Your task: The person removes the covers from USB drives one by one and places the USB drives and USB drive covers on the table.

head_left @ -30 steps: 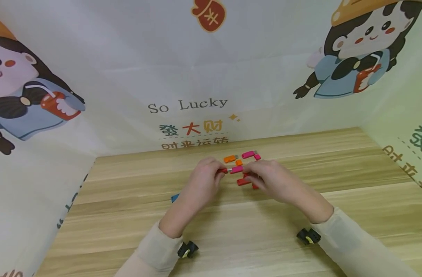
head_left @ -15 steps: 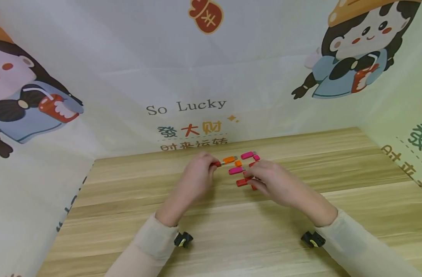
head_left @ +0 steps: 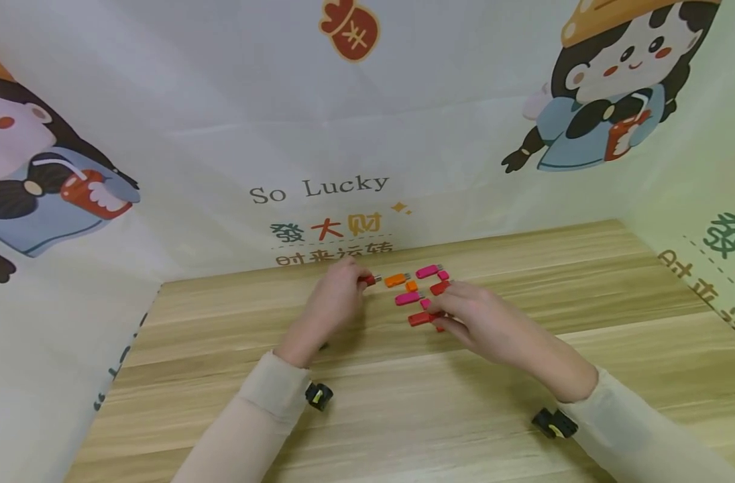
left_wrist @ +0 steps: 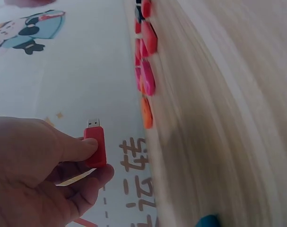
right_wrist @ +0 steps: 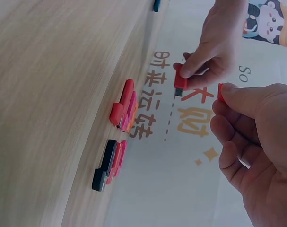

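Between thumb and fingers, my left hand [head_left: 334,298] pinches a red USB stick [left_wrist: 100,152], its metal plug bare and pointing away from the hand. It is raised off the table, left of an orange USB stick [head_left: 395,280]. My right hand [head_left: 488,318] pinches a small red cap [right_wrist: 221,92], mostly covered by the thumb. Near that hand lie a magenta USB stick [head_left: 407,298] and a red USB stick [head_left: 420,318]. Farther back is a pink USB stick [head_left: 426,271], with a pink cap [head_left: 442,275] beside its plug. An orange cap [head_left: 411,286] lies near the orange stick.
A black USB stick [right_wrist: 108,157] lies on the table in the right wrist view. A blue object [left_wrist: 208,221] shows at the bottom edge of the left wrist view. A printed cloth wall [head_left: 319,147] rises behind the wooden table [head_left: 404,416].
My left hand has moved left and away from me with the red USB stick, leaving the magenta stick's side and passing the orange one. The right hand has stayed near the same spot.
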`<state>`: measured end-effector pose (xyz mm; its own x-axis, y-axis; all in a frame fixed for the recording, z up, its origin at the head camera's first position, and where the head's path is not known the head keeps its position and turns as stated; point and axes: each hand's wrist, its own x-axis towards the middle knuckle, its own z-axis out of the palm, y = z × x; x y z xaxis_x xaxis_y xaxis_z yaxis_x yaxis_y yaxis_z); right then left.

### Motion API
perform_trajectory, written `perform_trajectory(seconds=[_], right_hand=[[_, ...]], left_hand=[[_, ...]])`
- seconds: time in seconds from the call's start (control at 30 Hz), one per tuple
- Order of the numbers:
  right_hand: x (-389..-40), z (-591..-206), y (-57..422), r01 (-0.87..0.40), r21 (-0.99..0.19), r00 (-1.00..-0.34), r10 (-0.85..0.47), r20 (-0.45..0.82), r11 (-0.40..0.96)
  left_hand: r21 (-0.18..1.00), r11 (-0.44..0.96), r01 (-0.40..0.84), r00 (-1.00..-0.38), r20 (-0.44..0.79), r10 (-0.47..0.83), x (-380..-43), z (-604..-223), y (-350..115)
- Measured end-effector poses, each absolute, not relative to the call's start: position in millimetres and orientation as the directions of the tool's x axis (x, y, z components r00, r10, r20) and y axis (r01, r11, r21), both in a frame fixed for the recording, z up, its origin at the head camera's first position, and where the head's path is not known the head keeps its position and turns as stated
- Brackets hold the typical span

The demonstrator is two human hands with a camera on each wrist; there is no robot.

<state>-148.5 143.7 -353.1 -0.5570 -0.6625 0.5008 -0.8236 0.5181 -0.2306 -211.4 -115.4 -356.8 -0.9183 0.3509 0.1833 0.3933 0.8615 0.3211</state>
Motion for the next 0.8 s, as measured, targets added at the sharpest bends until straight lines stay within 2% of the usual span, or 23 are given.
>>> perform_trajectory(seconds=[0.53, 0.8], right_hand=[[-139.9, -355.9, 152.4, -0.834, -0.226, -0.539, -0.656, 0.529, 0.502], [-137.1, -356.0, 154.0, -0.83, -0.246, -0.549, -0.66, 0.512, 0.5]], left_hand=[[0.299, 0.883, 0.363, -0.931, 0.074, 0.358, -244.8, -373.2, -117.4], [0.277, 0.89, 0.363, -0.927, 0.012, 0.374, -252.0, -374.5, -113.8]])
